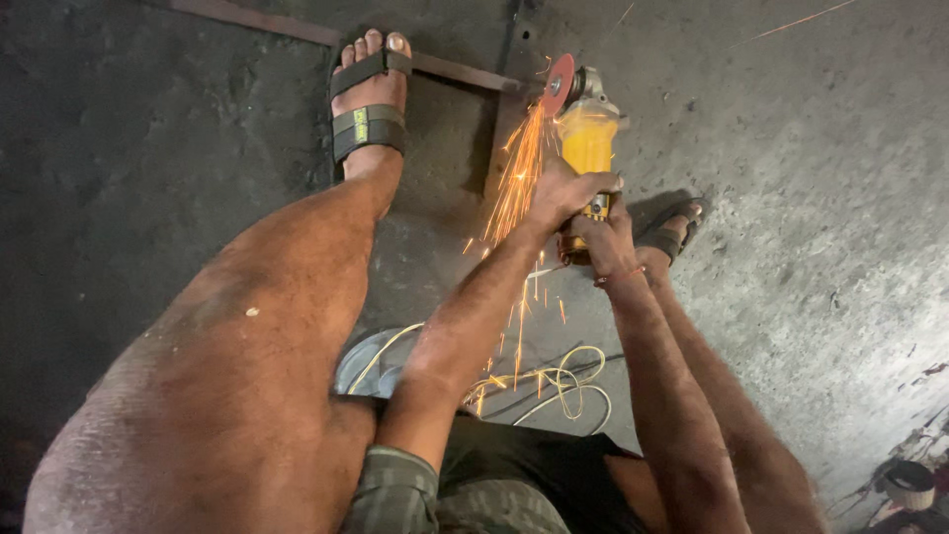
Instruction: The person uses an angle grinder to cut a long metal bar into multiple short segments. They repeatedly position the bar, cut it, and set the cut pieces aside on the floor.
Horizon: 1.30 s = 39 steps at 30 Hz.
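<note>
Nearest to the camera is the person's bare left knee and thigh (pixel 227 396), which fills the lower left of the view, with a checked sleeve cuff (pixel 395 489) just beside it. From there both forearms reach forward to a yellow angle grinder (pixel 586 148). The left hand (pixel 563 193) is closed over the top of the yellow body, fingers curled tight around it. The right hand (pixel 605 242) is wrapped around the rear handle just below, also fully closed, with a red thread at the wrist. The grinder points away from the person; its red disc (pixel 559 84) touches a dark metal bar (pixel 465 72) that lies on the concrete floor (pixel 811 198). Orange sparks (pixel 519 188) fly back toward the person. The left foot, in a black sandal (pixel 368 104), stands on the bar. A pale cable (pixel 563 386) lies coiled on the floor under the arms.
</note>
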Motion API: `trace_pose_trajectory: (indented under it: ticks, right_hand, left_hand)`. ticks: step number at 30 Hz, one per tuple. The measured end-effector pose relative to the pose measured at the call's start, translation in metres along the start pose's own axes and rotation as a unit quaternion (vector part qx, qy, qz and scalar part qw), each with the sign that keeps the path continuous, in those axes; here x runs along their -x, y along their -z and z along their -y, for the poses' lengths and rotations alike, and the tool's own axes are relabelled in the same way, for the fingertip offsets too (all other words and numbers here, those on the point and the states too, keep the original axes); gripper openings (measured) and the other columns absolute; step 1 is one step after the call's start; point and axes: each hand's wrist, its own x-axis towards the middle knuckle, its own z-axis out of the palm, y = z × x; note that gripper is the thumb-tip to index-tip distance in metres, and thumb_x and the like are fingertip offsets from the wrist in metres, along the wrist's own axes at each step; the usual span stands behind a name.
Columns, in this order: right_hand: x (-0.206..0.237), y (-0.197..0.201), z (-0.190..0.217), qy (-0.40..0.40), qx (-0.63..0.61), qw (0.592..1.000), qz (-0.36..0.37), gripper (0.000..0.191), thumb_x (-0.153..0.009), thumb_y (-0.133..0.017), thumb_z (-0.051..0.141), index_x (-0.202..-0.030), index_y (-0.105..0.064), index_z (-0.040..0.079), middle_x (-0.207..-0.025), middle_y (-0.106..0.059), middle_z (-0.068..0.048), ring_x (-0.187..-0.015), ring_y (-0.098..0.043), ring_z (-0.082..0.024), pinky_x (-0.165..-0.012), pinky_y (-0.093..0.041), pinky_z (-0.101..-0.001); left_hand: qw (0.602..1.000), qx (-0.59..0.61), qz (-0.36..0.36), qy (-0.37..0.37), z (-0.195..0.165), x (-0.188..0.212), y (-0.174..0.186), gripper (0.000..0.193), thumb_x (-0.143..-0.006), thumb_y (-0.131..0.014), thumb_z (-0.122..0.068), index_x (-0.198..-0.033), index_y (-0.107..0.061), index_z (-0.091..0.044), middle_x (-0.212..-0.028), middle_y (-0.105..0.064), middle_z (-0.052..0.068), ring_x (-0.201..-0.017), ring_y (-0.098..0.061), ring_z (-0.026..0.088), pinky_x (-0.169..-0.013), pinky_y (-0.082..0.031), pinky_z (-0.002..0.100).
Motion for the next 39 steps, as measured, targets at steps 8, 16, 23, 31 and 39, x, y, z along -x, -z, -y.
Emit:
trace_pose_trajectory:
  ticks: [8, 16, 23, 31, 39]
  right_hand:
    - [0.000, 0.000, 0.013, 0.006, -0.038, 0.999, 0.017, 0.072, -0.067, -0.070, -0.003, -0.133, -0.046, 0.014, -0.098, -0.064, -0.008, -0.078, -0.069, -0.022, -0.064, -0.058, -0.0364]
    - [0.015, -0.001, 0.011, -0.073, 0.014, 0.997, -0.021, 0.066, -0.072, -0.069, 0.003, -0.131, -0.043, 0.015, -0.090, -0.062, -0.011, -0.067, -0.064, -0.025, -0.055, -0.056, -0.0426]
    - [0.019, 0.002, -0.012, -0.006, -0.027, 1.000, 0.007, 0.067, -0.073, -0.069, 0.004, -0.136, -0.046, 0.011, -0.101, -0.066, -0.011, -0.079, -0.070, -0.024, -0.063, -0.059, -0.0371]
    - [0.016, -0.005, -0.001, -0.010, -0.060, 0.998, 0.010, 0.067, -0.073, -0.072, 0.006, -0.135, -0.048, 0.012, -0.099, -0.064, -0.010, -0.077, -0.068, -0.024, -0.061, -0.057, -0.0380]
    - [0.006, -0.003, 0.022, -0.075, -0.024, 0.996, 0.042, 0.049, -0.081, -0.073, 0.008, -0.126, -0.055, 0.000, -0.094, -0.065, -0.016, -0.071, -0.068, -0.029, -0.059, -0.060, -0.0427]
  left_hand:
    - [0.996, 0.066, 0.032, -0.044, -0.008, -0.001, -0.010, 0.025, -0.074, -0.078, -0.019, -0.088, -0.074, 0.002, -0.081, -0.073, 0.011, -0.071, -0.068, 0.018, -0.064, -0.054, 0.035]
    - [0.989, 0.134, 0.058, -0.040, -0.010, 0.017, -0.007, 0.021, -0.078, -0.077, -0.015, -0.087, -0.072, 0.004, -0.074, -0.071, 0.008, -0.066, -0.068, 0.019, -0.059, -0.054, 0.034]
    - [0.992, 0.071, -0.012, -0.102, -0.001, 0.029, -0.011, 0.031, -0.070, -0.080, -0.013, -0.095, -0.068, -0.001, -0.078, -0.069, 0.006, -0.069, -0.068, 0.017, -0.061, -0.055, 0.033]
    - [0.998, -0.021, -0.023, 0.052, -0.014, 0.013, -0.012, 0.029, -0.066, -0.085, -0.021, -0.081, -0.075, 0.002, -0.078, -0.076, 0.010, -0.069, -0.072, 0.020, -0.063, -0.058, 0.035]
    - [0.995, -0.079, -0.009, 0.066, -0.053, 0.022, 0.003, 0.037, -0.069, -0.081, -0.030, -0.092, -0.080, 0.000, -0.083, -0.077, 0.013, -0.070, -0.072, 0.021, -0.064, -0.056, 0.036]
